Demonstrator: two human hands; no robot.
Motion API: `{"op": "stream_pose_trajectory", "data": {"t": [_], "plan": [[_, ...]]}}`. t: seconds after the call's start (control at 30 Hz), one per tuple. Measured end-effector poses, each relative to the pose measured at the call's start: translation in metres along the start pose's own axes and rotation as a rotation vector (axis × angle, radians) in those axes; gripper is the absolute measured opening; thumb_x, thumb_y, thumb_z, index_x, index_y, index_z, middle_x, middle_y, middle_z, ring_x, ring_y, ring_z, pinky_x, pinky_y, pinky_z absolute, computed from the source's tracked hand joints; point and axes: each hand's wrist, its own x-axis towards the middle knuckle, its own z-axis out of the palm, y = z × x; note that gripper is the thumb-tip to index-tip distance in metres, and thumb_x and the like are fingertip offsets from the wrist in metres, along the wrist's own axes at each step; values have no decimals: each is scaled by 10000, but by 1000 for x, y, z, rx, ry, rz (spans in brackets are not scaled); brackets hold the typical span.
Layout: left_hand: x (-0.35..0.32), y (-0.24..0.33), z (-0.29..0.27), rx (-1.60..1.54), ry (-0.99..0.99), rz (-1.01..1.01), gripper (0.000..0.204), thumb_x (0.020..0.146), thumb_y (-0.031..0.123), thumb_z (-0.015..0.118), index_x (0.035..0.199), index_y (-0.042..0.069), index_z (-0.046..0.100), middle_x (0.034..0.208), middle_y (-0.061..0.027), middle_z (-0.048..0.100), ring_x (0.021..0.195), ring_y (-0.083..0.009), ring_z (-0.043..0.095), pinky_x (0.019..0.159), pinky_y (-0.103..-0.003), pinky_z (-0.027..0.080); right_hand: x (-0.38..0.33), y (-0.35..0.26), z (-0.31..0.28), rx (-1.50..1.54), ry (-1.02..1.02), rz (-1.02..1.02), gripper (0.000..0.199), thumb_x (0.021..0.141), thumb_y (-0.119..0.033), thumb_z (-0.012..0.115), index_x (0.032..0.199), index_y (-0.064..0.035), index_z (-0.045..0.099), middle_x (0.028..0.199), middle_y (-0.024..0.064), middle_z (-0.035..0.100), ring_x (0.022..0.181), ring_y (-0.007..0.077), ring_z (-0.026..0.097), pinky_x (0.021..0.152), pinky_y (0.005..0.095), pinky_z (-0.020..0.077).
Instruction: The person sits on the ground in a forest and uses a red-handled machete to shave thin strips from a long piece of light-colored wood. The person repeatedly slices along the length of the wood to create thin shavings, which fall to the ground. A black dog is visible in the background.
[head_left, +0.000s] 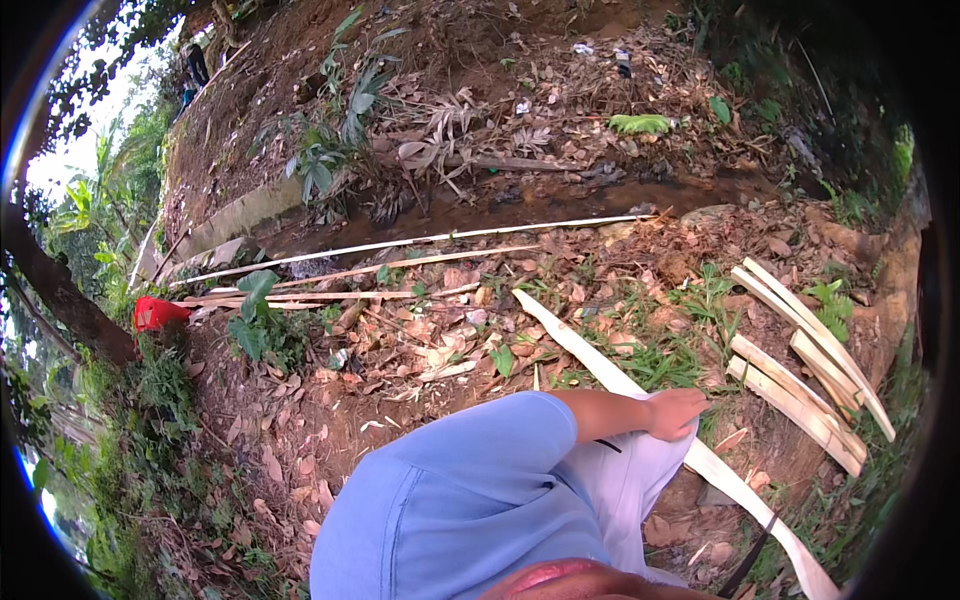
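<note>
Pale wooden strip (603, 368) looks long, slender; I cannot tell the left hand's (675, 412) grip.

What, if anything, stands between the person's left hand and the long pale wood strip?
The pale trouser leg seems to: the left hand rests on it, and together they hide the middle of the long wood strip. Whether leg and strip touch, I cannot tell.
</note>
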Motion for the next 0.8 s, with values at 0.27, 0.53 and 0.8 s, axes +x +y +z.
{"op": "stream_pose_trajectory", "data": {"t": [0.27, 0.53, 0.8], "plan": [[-6, -19, 7, 32, 36, 97, 547, 885, 125, 668, 1405, 12, 539, 1323, -211, 595, 1280, -412, 581, 1102, -518, 477, 7, -24, 19, 66, 35, 35, 391, 1104, -113, 587, 1437, 80, 656, 1267, 225, 744, 1108, 290, 656, 986, 380, 497], [-4, -6, -5, 49, -66, 75, 527, 886, 47, 678, 1400, 36, 561, 1320, -186, 609, 1297, -392, 575, 1109, -508, 475, 17, -27, 37, 140, 11, 57, 406, 1118, -142, 574, 1474, 44, 638, 1214, 166, 744, 992, 221, 593, 881, 337, 447], [-3, -11, 1, 29, -55, 67, 527, 906, 46, 673, 1418, 41, 548, 1320, -187, 614, 1312, -393, 575, 1128, -502, 468, 27, -25, 48, 193, -13, 84, 423, 1132, -171, 561, 1511, 8, 620, 1160, 107, 744, 876, 151, 530, 777, 293, 397]]}}
